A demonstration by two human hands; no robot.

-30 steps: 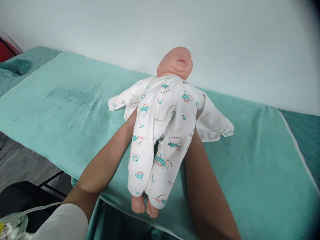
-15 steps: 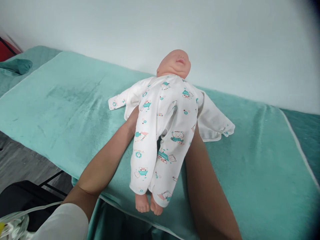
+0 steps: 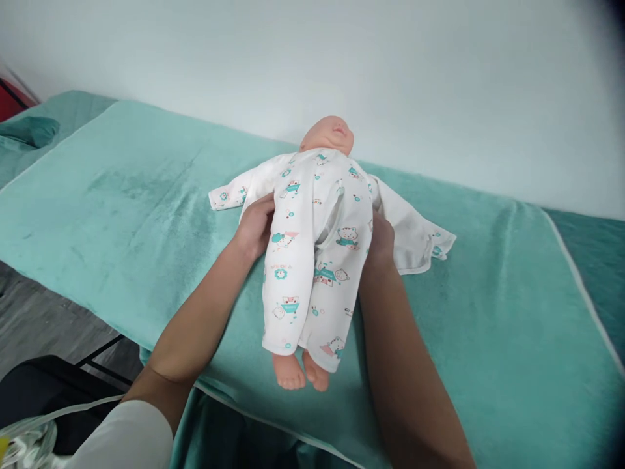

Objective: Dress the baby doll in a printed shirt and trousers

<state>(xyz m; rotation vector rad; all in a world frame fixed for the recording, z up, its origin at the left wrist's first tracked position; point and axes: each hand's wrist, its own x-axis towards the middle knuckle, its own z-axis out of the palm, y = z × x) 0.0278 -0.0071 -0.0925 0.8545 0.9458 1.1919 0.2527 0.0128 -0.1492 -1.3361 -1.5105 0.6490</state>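
Note:
A baby doll (image 3: 322, 234) in a white printed sleepsuit lies on its back on a teal towel (image 3: 146, 215), head toward the wall, bare feet toward me. My left hand (image 3: 254, 225) grips the doll's torso on its left side, fingers tucked under the cloth. My right hand (image 3: 378, 238) holds the other side of the torso, its fingers partly hidden behind the suit. Both empty sleeves lie spread out on the towel.
The towel covers a padded table (image 3: 600, 260) against a pale wall. A folded teal cloth (image 3: 27, 130) lies at the far left. A dark frame and floor (image 3: 43, 339) show below the table's near edge, with clear plastic at the bottom left.
The doll has been lowered and slid away from me toward the wall. My hands, earlier hidden under its back, have come out to its sides.

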